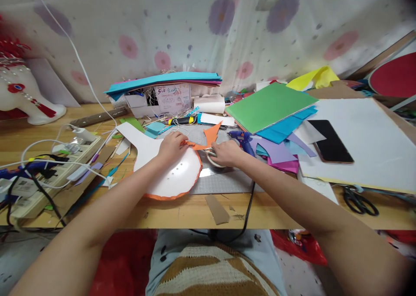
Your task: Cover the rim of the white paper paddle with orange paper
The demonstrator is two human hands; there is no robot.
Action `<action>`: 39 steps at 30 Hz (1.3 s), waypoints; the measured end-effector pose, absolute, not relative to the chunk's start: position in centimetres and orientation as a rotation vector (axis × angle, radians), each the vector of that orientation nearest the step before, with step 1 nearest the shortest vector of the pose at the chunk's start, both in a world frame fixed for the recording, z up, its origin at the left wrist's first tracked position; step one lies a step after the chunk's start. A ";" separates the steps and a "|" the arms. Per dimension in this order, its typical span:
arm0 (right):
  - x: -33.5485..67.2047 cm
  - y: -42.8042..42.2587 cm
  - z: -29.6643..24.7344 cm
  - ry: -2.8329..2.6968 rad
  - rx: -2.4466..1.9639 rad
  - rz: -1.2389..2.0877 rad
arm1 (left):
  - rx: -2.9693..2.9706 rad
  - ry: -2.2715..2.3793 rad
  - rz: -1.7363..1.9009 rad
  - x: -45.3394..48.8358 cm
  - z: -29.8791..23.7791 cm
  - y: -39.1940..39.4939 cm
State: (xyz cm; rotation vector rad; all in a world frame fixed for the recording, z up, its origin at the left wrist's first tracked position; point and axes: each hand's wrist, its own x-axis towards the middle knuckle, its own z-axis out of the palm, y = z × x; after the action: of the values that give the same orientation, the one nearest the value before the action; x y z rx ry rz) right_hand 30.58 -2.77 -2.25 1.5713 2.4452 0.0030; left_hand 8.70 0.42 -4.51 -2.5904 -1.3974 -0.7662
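Observation:
A white rounded shape [177,179] with a long neck lies in front of me, its lower edge lined with orange. At its upper right edge my left hand [173,144] is closed on a strip of orange paper [212,134]. My right hand [226,153] grips a pair of scissors [211,157] by the handles. The scissors' blades are at the orange paper and mostly hidden by it. Beneath lies a grey cutting mat [224,183].
Right of my hands are a blue glue gun [243,141], a green sheet [273,106] and a phone [331,141]. Black scissors [360,201] lie near the front edge. A power strip [58,174] with tangled cables stands left. A cardboard scrap [217,210] lies in front.

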 end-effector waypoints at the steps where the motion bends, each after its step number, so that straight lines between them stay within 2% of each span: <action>1: 30.5 -2.8 -2.2 2.445 1.570 -0.001 | -2.613 -1.364 -0.704 8.7 -4.4 0.6; 6: 30.3 -2.6 -2.4 2.451 1.562 -0.012 | -2.597 -1.261 -0.495 8.9 -4.0 0.9; 16: 30.3 -1.5 -1.7 2.516 1.537 0.025 | -2.508 -1.219 -0.867 8.3 -4.6 0.6; 27: 30.4 -3.8 -1.3 2.500 1.551 0.086 | -2.606 -0.673 -0.761 6.5 -3.6 -1.2; 39: 29.5 -1.8 -2.7 2.563 1.478 -0.007 | -2.597 -1.175 -0.745 6.5 -4.4 -1.0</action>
State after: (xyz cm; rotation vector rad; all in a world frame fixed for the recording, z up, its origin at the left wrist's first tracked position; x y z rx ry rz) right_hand 29.53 -1.83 -2.71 1.4784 2.5633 -0.0069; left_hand 6.51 -0.98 -4.39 -2.5974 -1.1748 -0.7446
